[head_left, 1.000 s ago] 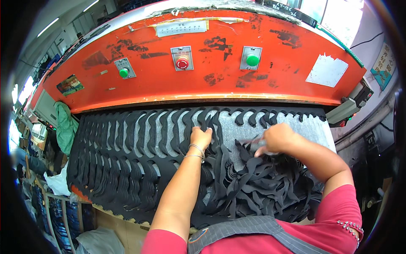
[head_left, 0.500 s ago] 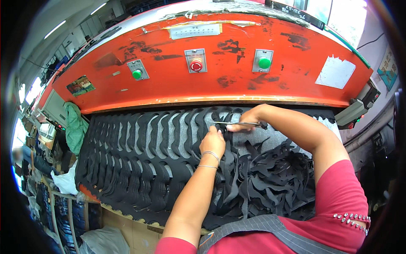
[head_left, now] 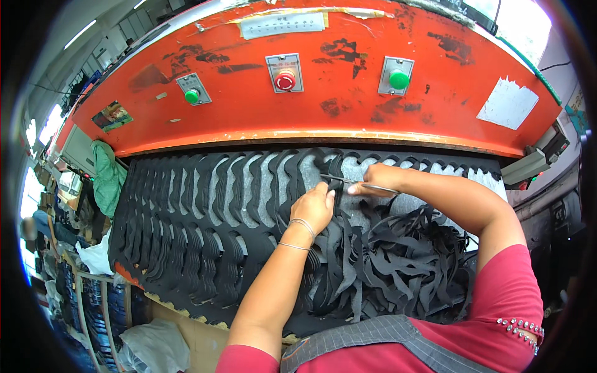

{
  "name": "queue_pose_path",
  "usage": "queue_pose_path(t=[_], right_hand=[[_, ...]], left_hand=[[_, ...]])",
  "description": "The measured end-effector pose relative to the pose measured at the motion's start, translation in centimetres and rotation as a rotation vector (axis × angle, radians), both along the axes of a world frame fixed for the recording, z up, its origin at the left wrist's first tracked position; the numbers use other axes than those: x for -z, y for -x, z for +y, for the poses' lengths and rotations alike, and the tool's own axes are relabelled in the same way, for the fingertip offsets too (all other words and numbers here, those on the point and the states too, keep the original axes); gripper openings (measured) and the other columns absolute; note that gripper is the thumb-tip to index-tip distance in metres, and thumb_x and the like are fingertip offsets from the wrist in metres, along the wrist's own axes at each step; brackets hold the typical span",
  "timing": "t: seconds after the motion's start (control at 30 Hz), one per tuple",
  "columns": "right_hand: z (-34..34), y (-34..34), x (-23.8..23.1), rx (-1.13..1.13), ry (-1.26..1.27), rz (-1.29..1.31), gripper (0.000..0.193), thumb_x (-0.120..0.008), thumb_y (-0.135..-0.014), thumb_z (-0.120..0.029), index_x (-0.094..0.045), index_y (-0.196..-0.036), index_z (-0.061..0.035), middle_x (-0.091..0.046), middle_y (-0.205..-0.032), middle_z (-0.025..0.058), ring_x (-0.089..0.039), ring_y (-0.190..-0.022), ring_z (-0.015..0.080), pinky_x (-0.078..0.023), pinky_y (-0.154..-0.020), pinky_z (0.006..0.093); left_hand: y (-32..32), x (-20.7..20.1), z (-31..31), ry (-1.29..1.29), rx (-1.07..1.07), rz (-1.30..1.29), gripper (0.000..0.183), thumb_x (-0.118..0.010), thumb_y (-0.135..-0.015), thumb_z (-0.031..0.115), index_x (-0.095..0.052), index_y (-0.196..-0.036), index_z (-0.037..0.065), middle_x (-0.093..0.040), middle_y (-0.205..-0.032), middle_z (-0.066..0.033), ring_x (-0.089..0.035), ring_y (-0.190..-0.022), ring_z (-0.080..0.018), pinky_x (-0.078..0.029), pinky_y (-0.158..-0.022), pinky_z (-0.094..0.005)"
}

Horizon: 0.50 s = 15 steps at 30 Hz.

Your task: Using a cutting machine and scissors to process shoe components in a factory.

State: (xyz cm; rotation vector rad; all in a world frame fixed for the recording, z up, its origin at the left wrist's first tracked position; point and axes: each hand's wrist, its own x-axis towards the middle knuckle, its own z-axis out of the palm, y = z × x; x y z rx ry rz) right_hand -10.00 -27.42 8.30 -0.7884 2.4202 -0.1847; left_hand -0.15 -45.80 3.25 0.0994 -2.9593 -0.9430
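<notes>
My left hand is closed on a bunch of black fabric strips near the back edge of a layered black sheet. Close to its right, my right hand grips a pair of metal scissors. The blades point left and lie across the strips, just above my left fingertips. Wavy cut-outs run through the black sheet, with grey backing showing between the bands. Below my right forearm spreads a tangled heap of loose black strips.
An orange machine front rises behind the sheet, carrying a red button and green buttons on plates. Green cloth hangs at the left. A metal rail and a translucent plastic bag are at lower left.
The view has shifted slightly. My right hand has drawn a little right and its scissors now tilt down toward the handles. My left hand keeps its hold on the strips.
</notes>
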Motion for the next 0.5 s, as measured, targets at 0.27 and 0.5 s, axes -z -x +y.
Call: queue_pose_path(t=[0.27,0.5], right_hand=[[4.3,-3.0,-3.7,0.067,-0.128,0.171,0.082,-0.052,-0.068,-0.075,-0.064,-0.102,-0.0016,-0.064,-0.092,0.021,-0.061,-0.093,0.0362,-0.048,-0.079,0.0432],[0.3,-2.1,-5.6,0.033,-0.031,0.166,0.088,-0.045,-0.071,-0.078,-0.056,-0.109,-0.0002,-0.06,-0.104,0.023,-0.056,-0.101,0.0379,-0.044,-0.085,0.0447]], left_hand=[[4.2,2.2,-4.8,-0.472,-0.49,0.119,0.052,-0.063,-0.079,0.036,-0.056,-0.108,-0.007,-0.053,-0.113,-0.03,-0.054,-0.102,-0.0375,-0.042,-0.089,-0.0386],[5.1,4.7,-4.9,-0.774,-0.433,-0.17,0.052,-0.068,-0.063,0.023,-0.06,-0.096,-0.016,-0.065,-0.088,-0.0199,-0.063,-0.085,-0.0269,-0.048,-0.074,-0.0336]])
